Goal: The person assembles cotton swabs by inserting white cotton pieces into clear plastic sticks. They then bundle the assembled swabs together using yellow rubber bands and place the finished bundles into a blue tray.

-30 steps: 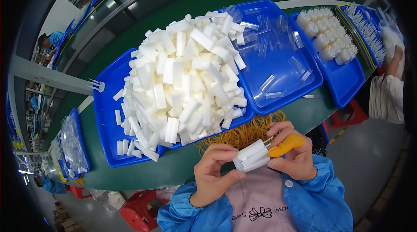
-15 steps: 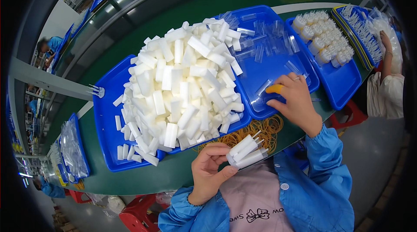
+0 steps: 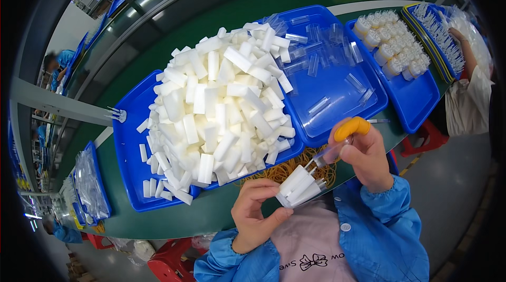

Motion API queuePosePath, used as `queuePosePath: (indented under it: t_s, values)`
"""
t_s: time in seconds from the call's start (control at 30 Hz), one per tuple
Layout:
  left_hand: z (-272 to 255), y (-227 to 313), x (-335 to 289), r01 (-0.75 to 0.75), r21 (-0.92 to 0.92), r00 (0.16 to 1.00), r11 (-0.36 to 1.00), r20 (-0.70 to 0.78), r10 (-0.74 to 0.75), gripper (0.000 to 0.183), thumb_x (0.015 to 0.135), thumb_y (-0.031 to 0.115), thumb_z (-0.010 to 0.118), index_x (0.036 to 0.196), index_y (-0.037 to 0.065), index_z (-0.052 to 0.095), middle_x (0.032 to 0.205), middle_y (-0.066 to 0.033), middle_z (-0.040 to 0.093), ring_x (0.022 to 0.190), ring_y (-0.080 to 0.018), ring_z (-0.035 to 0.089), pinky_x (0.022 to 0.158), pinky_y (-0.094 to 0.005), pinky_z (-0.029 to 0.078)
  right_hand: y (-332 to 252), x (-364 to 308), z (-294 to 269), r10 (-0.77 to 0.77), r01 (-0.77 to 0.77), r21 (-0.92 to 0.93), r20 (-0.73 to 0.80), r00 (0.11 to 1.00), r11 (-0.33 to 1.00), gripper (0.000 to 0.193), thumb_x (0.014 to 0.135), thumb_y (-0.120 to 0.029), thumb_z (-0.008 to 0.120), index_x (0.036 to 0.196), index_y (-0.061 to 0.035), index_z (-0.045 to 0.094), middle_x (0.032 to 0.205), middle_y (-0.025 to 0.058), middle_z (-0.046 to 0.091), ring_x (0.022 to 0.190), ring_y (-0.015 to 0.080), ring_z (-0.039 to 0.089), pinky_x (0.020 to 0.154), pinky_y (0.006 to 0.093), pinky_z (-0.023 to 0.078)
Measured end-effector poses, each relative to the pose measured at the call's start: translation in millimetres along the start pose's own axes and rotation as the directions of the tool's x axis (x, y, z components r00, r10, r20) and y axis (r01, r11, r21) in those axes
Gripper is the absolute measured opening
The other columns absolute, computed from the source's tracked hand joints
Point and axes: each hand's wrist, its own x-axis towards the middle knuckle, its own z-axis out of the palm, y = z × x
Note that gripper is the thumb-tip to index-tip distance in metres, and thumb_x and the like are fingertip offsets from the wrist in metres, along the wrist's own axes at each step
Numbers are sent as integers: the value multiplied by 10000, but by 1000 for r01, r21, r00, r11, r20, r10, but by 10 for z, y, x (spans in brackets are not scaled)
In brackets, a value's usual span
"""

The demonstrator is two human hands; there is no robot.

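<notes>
My left hand (image 3: pixel 257 212) pinches the clear base of a small bundle of white foam pieces (image 3: pixel 298 184), with thin pale prongs sticking out at its far right end. Between the thumb and fingers of my right hand (image 3: pixel 365 156) is a clear plastic tube (image 3: pixel 330 154). A yellow finger cover (image 3: pixel 354 128) sits on one of those fingers. The tube's lower end is close to the prongs; whether the two touch I cannot tell. Ahead of my left hand, a big heap of white foam pieces (image 3: pixel 211 108) fills a blue tray (image 3: pixel 126 160).
Loose clear tubes lie in a second blue tray (image 3: pixel 327 100). Tan rubber bands (image 3: pixel 274 171) are heaped at the table's near edge. To the right, another blue tray (image 3: pixel 416 100) carries finished-looking white bundles (image 3: pixel 392 44), and a co-worker's arm (image 3: pixel 465 52) is beyond.
My right hand has come back from the tube tray toward my body, now with a clear tube in its fingers. The bundle in my left hand has tilted slightly.
</notes>
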Motion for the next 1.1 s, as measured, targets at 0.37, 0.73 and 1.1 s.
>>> queuePosePath:
  t_s: [0.37, 0.73, 1.1]
  values:
    - [28, 59, -4, -93, 193, 996, 977, 6, 94, 443, 653, 42, 823, 1040, -16, 617, 1075, -152, 554, 969, -225, 567, 835, -309, 472, 123, -117, 81, -12, 13, 44, -15, 1000, 999, 309, 832, -5, 646, 1111, 32, 518, 916, 116, 634, 868, 192, 662, 809, 300, 524]
    - [90, 281, 108, -74, 400, 974, 913, 227, -20, 482, 731, 129, 757, 1166, -12, 605, 1035, -108, 480, 947, -220, 485, 843, -315, 397, 82, -185, 103, -128, 128, -42, -2, 992, 991, 326, 775, 56, 684, 1068, 47, 540, 974, 128, 615, 903, 207, 657, 823, 308, 526]
    - [-2, 171, 77, -102, 230, 938, 968, 345, 17, 409, 746, 61, 741, 1134, 10, 624, 1075, -107, 435, 964, -219, 499, 824, -310, 432, 2, -276, 112, -159, 165, -71, 87, 983, 984, 338, 748, 38, 718, 1057, 47, 584, 1004, 139, 597, 874, 223, 659, 770, 296, 522]
